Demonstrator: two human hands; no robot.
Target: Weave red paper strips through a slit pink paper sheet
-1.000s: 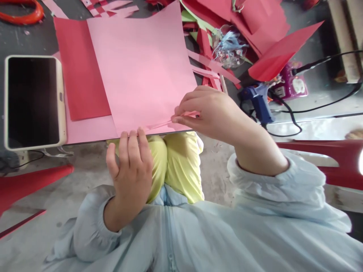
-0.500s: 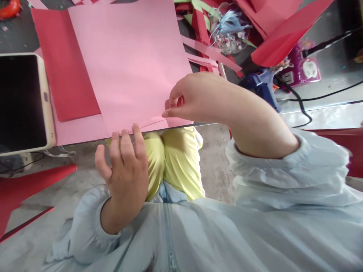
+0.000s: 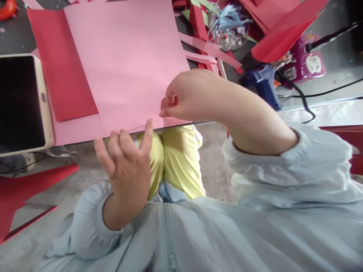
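Note:
A large sheet of pink paper [image 3: 127, 56] lies on the table, its lower edge close to the table's front edge. Under its left side is a sheet of red paper [image 3: 65, 68], with more pink paper [image 3: 76, 130] beneath. My right hand [image 3: 184, 96] pinches the near edge of the top pink sheet, thumb against curled fingers. Spread fingers of my left hand [image 3: 127, 166] rest with their tips on the paper's near edge, left of my right hand.
A phone-like device [image 3: 22, 105] lies at left. Paper strips [image 3: 204, 45], a clear container [image 3: 229, 34] with beads and a blue tassel, red paper [image 3: 286, 34], a blue tool [image 3: 262, 85] resembling a glue gun and a purple power strip [image 3: 306, 60] with cables are at right.
My left hand's fingers have spread wider, the index fingertip shifting right along the paper's edge. My right hand keeps its pinch in nearly the same place. The view has shifted slightly.

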